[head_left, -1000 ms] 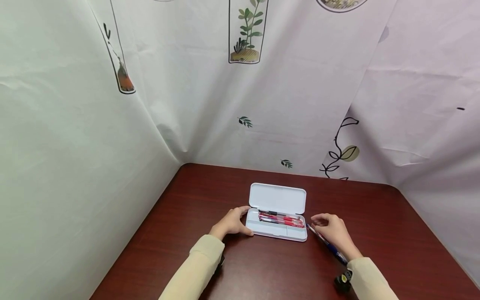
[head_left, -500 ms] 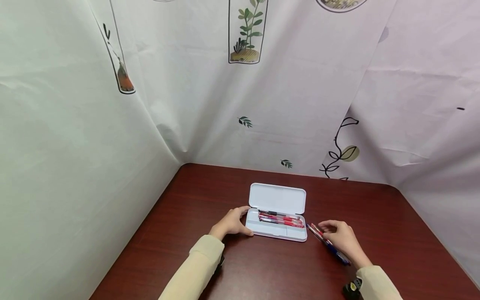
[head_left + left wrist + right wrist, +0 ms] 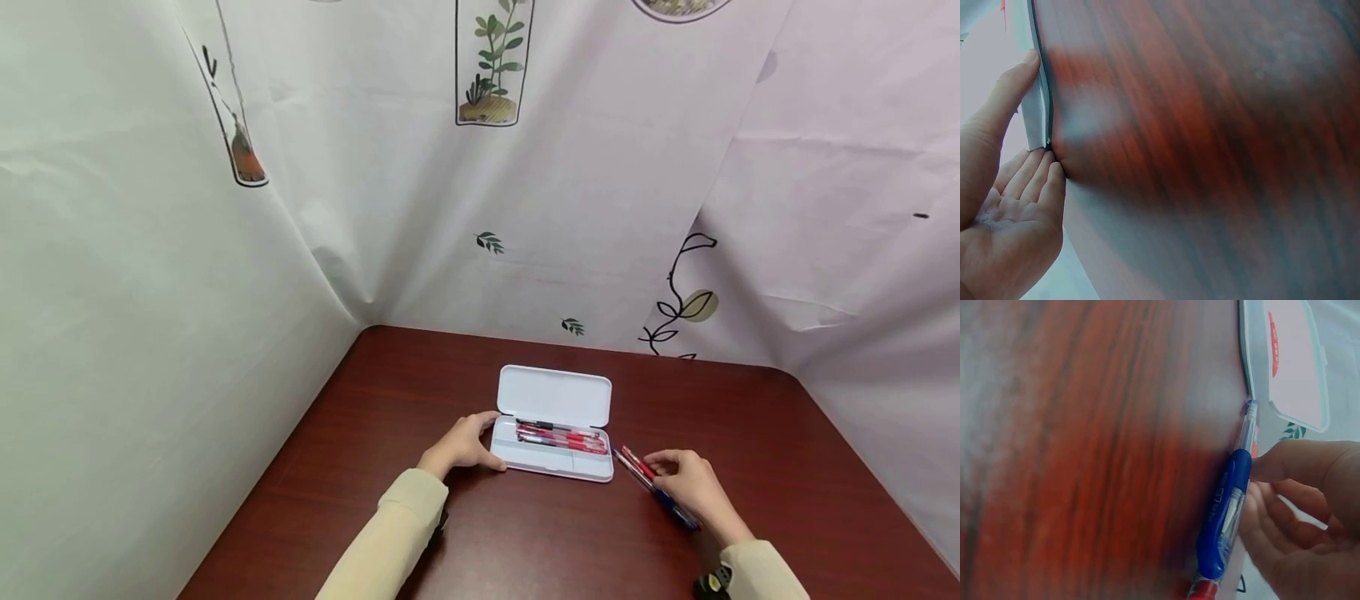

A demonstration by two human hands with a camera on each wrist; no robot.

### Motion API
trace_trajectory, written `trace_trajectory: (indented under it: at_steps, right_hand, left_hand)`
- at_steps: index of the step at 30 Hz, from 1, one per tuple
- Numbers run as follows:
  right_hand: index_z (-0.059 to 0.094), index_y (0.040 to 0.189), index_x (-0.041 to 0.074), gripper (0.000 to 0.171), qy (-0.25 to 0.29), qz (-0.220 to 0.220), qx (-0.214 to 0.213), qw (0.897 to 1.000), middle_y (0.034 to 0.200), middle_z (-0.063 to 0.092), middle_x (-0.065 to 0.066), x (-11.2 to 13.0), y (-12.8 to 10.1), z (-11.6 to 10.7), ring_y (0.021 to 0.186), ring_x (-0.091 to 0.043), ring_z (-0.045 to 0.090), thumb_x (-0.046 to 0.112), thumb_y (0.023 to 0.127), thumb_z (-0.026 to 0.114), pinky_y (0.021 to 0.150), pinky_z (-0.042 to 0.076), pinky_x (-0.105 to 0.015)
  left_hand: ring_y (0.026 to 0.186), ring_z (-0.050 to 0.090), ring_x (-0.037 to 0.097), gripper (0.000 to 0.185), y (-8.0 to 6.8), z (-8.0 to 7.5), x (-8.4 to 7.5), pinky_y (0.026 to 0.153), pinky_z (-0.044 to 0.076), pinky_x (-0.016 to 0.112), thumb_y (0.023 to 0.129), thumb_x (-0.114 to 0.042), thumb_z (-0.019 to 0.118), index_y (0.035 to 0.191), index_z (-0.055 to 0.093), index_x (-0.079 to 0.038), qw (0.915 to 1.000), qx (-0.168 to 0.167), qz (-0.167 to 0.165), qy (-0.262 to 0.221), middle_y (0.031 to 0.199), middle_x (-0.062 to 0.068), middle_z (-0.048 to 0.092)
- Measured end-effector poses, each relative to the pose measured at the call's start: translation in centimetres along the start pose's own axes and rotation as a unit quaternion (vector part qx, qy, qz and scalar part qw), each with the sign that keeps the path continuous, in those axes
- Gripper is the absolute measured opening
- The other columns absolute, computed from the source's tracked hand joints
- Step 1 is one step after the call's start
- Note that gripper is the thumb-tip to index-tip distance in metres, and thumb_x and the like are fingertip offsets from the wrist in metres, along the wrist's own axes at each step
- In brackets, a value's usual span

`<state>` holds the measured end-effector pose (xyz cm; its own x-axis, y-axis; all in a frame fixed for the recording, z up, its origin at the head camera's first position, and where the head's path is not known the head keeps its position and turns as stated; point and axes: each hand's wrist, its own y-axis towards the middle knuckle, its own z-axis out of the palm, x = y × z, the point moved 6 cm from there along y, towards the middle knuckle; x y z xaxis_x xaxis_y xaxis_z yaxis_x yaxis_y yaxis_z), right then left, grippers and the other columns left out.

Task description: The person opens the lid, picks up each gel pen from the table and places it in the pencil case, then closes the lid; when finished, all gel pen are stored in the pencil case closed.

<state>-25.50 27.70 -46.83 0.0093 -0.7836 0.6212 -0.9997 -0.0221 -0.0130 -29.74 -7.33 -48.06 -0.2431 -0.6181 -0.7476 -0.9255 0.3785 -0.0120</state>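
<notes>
A white pencil case [image 3: 555,472] lies with its lid [image 3: 555,396] raised, several red and black pens [image 3: 562,439] in its back compartment. My left hand [image 3: 463,444] holds the case's left end, the thumb along the front edge and the fingers round the back corner. Right of the case, my right hand [image 3: 688,482] pinches a red pen [image 3: 633,458] between thumb and fingers. Alongside it lies a blue pen [image 3: 666,502], its tip toward the case's right front corner. In the right wrist view, the blue pen [image 3: 1229,500] hides most of the red one.
All this stands on a dark red wooden table [image 3: 540,542]. White cloth with plant drawings [image 3: 570,208] hangs behind the table and along both sides. A small black device [image 3: 712,583] sits at the right wrist.
My right hand has drawn back toward the lower right along the pens. The red pen, out of sight a second ago, now shows beside the blue one. The left hand and case stay put.
</notes>
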Motion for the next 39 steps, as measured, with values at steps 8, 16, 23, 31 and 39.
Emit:
trace_trajectory:
  at_steps: [8,16,23,31,39]
  right_hand:
    - [0.074,0.092,0.002,0.016,-0.026,0.007,0.004,1.0,0.08,0.07,-0.003,0.1,0.1,-0.3,0.073,-0.014,0.06,0.004,0.076,0.074,0.065,0.048,-0.03]
    - [0.071,0.091,0.004,0.015,-0.02,-0.006,-0.004,1.0,0.075,0.064,0.0,0.5,0.1,-0.2,0.071,-0.014,0.056,0.004,0.076,0.074,0.065,0.045,-0.03]
    - [0.07,0.09,0.004,0.016,-0.011,-0.023,-0.019,0.999,0.077,0.065,0.0,0.6,0.1,-0.1,0.072,-0.013,0.058,0.003,0.075,0.074,0.064,0.045,-0.026]
    - [0.07,0.092,0.004,0.015,-0.004,-0.036,-0.031,0.999,0.08,0.066,-0.002,0.8,0.2,0.1,0.073,-0.013,0.059,0.003,0.077,0.074,0.063,0.048,-0.023]
    - [0.07,0.094,0.003,0.016,0.001,-0.05,-0.039,0.998,0.082,0.067,-0.004,2.0,0.5,-0.1,0.073,-0.014,0.06,0.003,0.079,0.073,0.063,0.049,-0.023]
  left_hand:
    - [0.129,0.054,0.032,0.09,-0.1,-0.1,0.0,0.107,0.044,0.043,0.063,-0.016,0.092,0.139,0.048,0.004,1.0,-0.004,0.002,-0.001,0.139,0.021,0.054]
    - [0.129,0.053,0.031,0.09,-0.2,-0.1,0.1,0.107,0.044,0.043,0.063,-0.015,0.092,0.139,0.048,0.004,1.0,-0.005,0.001,-0.004,0.139,0.021,0.054]
    - [0.129,0.053,0.031,0.09,-0.1,-0.1,0.0,0.107,0.043,0.043,0.064,-0.015,0.092,0.139,0.048,0.003,1.0,-0.004,0.002,-0.004,0.139,0.02,0.054]
    - [0.129,0.053,0.029,0.09,0.0,0.0,0.0,0.108,0.043,0.042,0.063,-0.015,0.093,0.139,0.048,0.003,1.0,-0.004,0.004,0.001,0.139,0.02,0.055]
    - [0.13,0.053,0.028,0.09,0.0,0.1,0.1,0.108,0.042,0.042,0.063,-0.016,0.093,0.139,0.049,0.002,1.0,-0.002,-0.001,0.004,0.139,0.019,0.055]
